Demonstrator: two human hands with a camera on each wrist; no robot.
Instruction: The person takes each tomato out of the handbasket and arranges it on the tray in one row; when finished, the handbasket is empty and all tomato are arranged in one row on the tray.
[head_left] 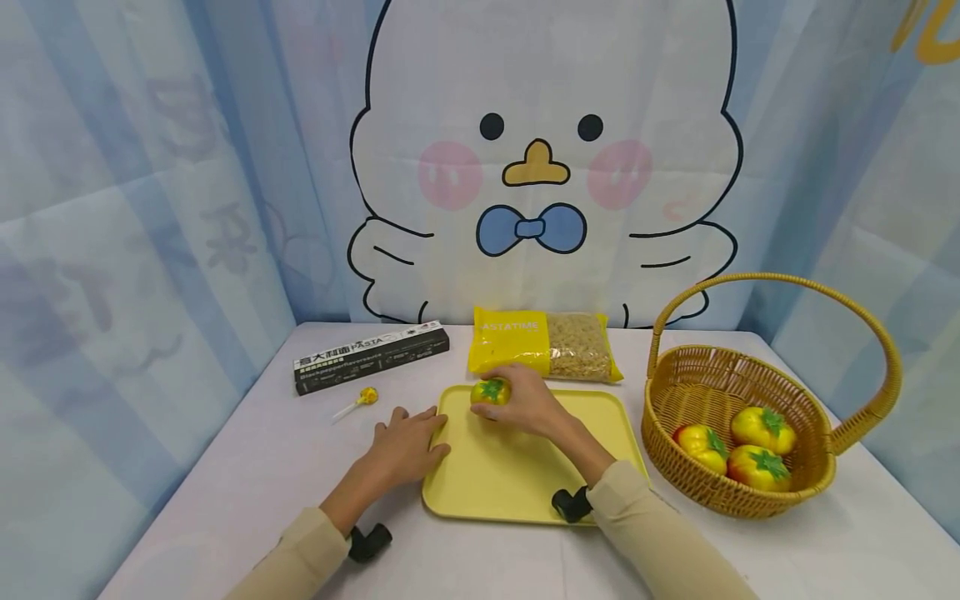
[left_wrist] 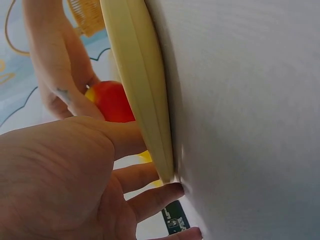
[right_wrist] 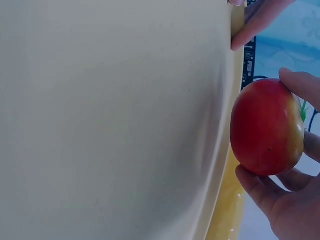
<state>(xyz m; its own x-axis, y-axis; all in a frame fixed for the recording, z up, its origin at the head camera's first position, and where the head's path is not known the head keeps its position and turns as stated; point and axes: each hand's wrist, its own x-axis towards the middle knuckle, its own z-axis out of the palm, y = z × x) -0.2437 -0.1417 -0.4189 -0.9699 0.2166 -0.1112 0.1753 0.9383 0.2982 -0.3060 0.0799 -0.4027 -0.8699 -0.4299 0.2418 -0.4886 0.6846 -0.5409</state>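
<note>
My right hand (head_left: pixel 528 402) pinches a red-and-yellow tomato (head_left: pixel 491 392) with a green leafy top, over the far left part of the yellow tray (head_left: pixel 517 475). In the right wrist view, the tomato's smooth red underside (right_wrist: pixel 265 127) faces the camera, fingers and thumb spread around its sides, just above the tray surface. My left hand (head_left: pixel 405 446) rests at the tray's left rim with extended fingers. The left wrist view shows the left hand (left_wrist: pixel 65 175) with its fingers touching the tray's edge (left_wrist: pixel 142 90).
A wicker basket (head_left: pixel 678 467) with a tall handle stands on the right, holding three similar tomatoes (head_left: pixel 759 468). Behind the tray lies a yellow pasta bag (head_left: pixel 547 343). At the back left are a black pasta box (head_left: pixel 372 358) and a yellow lollipop (head_left: pixel 367 397).
</note>
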